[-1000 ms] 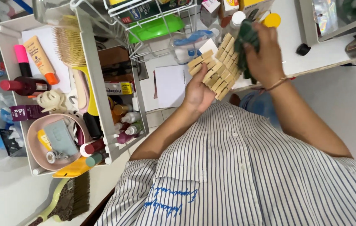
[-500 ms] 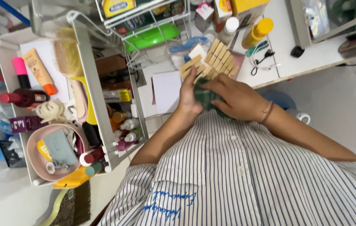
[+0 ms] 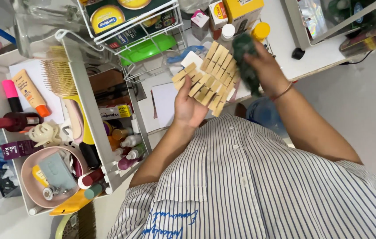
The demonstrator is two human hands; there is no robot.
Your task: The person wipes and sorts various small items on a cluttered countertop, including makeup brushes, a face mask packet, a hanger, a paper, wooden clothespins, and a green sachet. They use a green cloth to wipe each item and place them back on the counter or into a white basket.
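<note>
The fan of pale wooden clothespins clipped side by side onto a card (image 3: 208, 79) sits upright in front of the striped-shirted chest, its pegs slanting up and away, long axes running from lower right to upper left of the bunch. The left hand (image 3: 188, 108) holds it from below, palm up and fingers curled about the lower edge, wrist bent back toward the body. Just to the right of the pegs, touching or nearly touching their far side, the right hand (image 3: 265, 68) is clenched around a dark green crumpled cloth (image 3: 245, 59), forearm angled in from the right with a thin cord bracelet at the wrist. Beyond lie a white wire rack (image 3: 130, 26), a white table (image 3: 312, 55) and a white plastic tray of toiletries (image 3: 2, 132).
</note>
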